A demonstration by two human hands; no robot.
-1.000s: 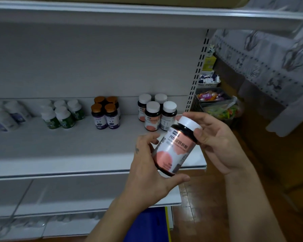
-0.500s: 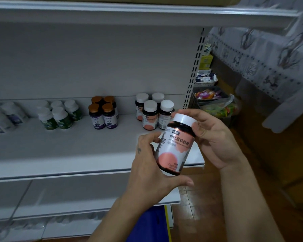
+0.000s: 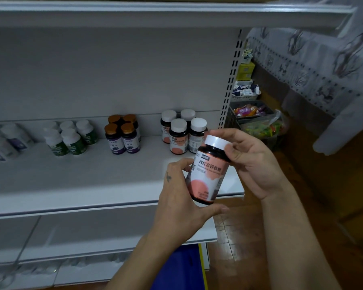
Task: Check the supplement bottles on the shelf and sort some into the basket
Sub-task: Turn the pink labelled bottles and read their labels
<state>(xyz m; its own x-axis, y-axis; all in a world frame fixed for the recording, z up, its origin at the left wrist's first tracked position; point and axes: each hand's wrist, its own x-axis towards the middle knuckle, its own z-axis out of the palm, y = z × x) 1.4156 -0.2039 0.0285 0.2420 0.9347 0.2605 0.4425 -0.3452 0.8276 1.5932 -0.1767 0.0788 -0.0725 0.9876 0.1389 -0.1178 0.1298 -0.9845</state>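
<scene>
**A:** What carries everything?

**B:** The shelf (image 3: 92, 181), grey and wide. Along its back edge stand clusters of bottles: green-labelled ones (image 3: 71, 139) left of centre, brown-capped ones (image 3: 122, 135) in the middle, and four white-capped dark ones (image 3: 178, 137) near the back right corner.

**A:** And your hands?

**B:** Both are off the front right corner, in the air, grasping one bottle between them. My left hand (image 3: 182, 206) wraps its lower body, thumb under the base. My right hand (image 3: 256, 164) curls round the neck and the white cap (image 3: 215, 142).

**A:** How does the bottle lie?

**B:** The held bottle (image 3: 209, 176) is tilted. Its long axis runs from the base, low and toward me in my left palm, up and rightward to the cap. The salmon label faces me, so I judge I am at the checking step.

**A:** Where does it go?

**B:** A blue thing (image 3: 180, 268) shows under the lower shelf, straight below my left forearm. I cannot tell whether it is the basket. If so, the drop is downward, and my left hand is the nearer one.
</scene>
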